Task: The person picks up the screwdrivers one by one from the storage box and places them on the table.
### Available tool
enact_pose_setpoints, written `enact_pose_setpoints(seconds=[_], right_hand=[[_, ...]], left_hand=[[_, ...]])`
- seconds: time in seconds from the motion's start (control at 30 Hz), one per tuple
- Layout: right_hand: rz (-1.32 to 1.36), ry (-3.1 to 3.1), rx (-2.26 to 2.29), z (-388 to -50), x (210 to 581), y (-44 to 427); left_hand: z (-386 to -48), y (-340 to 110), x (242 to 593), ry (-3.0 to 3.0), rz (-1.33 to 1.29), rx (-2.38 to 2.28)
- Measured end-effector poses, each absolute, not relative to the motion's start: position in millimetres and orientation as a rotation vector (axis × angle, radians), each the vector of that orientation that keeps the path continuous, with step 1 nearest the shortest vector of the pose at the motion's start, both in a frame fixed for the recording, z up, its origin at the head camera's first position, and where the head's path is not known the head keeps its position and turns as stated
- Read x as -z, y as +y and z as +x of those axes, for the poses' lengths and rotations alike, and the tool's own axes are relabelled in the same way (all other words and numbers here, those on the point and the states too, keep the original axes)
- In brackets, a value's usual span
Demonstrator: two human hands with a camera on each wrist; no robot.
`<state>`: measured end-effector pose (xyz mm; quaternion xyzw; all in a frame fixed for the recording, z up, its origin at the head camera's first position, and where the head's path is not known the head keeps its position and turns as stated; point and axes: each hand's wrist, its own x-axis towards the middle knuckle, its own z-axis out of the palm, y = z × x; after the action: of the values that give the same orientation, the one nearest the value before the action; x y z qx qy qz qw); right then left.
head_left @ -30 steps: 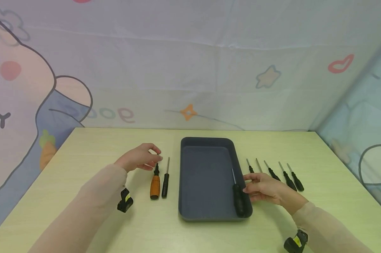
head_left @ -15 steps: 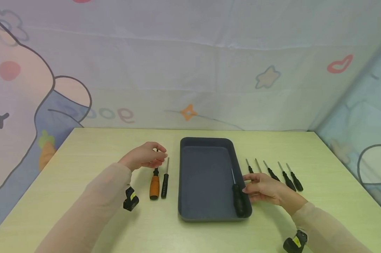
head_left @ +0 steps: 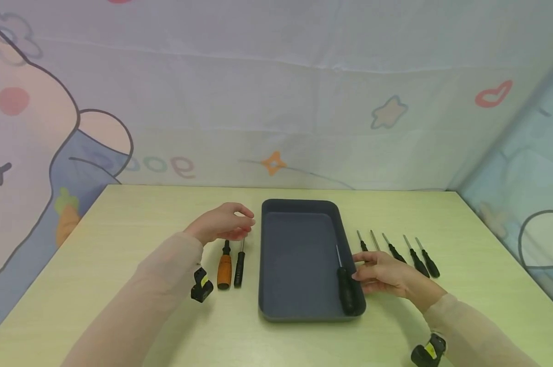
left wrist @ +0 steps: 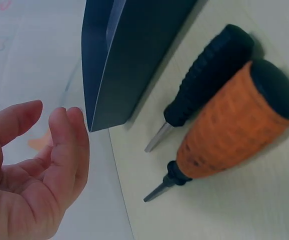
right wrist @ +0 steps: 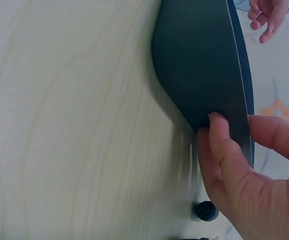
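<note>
My left hand (head_left: pixel 226 222) hovers above the shaft end of a thin black-handled screwdriver (head_left: pixel 239 269), left of the grey tray (head_left: pixel 260 255). Its fingers are loosely bent with nothing between them; the left wrist view shows the thumb side apart from the other fingers. Beside the black screwdriver lies an orange-handled screwdriver (left wrist: pixel 229 130). On the tray's right wall (right wrist: pixel 204 65), my right hand (right wrist: pixel 249 180) pinches the rim, with fingers on both the outer and inner sides. A larger black screwdriver (head_left: pixel 345 290) lies inside the tray against that wall.
Several small black screwdrivers (head_left: pixel 418 262) lie in a row right of the tray, partly covered by my right hand. The pale wooden table (head_left: pixel 166 199) ends at a printed cloth backdrop (head_left: pixel 212 112).
My left hand has moved right, from above the orange screwdriver's shaft to above the black screwdriver's tip, near the tray. My right hand has stayed on the tray.
</note>
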<state>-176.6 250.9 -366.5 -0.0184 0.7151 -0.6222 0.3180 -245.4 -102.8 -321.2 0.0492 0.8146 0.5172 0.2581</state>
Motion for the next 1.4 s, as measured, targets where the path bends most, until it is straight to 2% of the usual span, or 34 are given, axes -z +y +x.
enact_pose_setpoints(seconds=[1.4], right_hand=[[-0.029,1.916,1.613,-176,366,252]], left_hand=[[-240,-41,313,2.141,0.317,-1.398]])
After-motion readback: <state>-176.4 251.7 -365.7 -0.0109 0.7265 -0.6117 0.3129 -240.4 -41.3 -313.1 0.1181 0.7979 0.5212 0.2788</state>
